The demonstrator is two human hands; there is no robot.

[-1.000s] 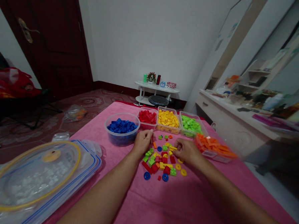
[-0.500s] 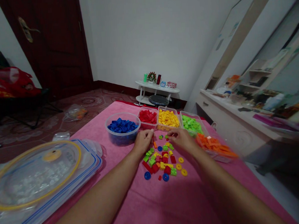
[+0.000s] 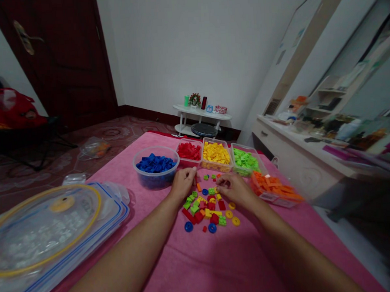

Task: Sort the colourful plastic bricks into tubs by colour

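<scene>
My left hand (image 3: 183,181) rests on the pink cloth beside the blue brick tub, its fingers closed together. Whatever those fingers hold, if anything, is hidden. Across the loose pieces, my right hand (image 3: 235,188) reaches in from the right. Its thumb and forefinger are apart and curved over the pile's upper right edge, close to a light green brick (image 3: 211,191) and a yellow brick (image 3: 218,197). Between the hands lie an orange brick (image 3: 198,187), a blue ring (image 3: 205,192) and small joined pieces (image 3: 206,177). The mixed pile includes a dark red brick (image 3: 221,205) and yellow rings (image 3: 229,214).
Along the back stand a round tub of blue bricks (image 3: 157,179) and boxes of red (image 3: 189,151), yellow (image 3: 216,154) and green bricks (image 3: 245,160). An orange brick box (image 3: 275,189) stands at right. Clear lids and bags (image 3: 116,202) lie at left.
My right hand has come down and nearer from the small joined pieces to the pile's upper right edge. My left hand keeps its place; the whole view has shifted slightly.
</scene>
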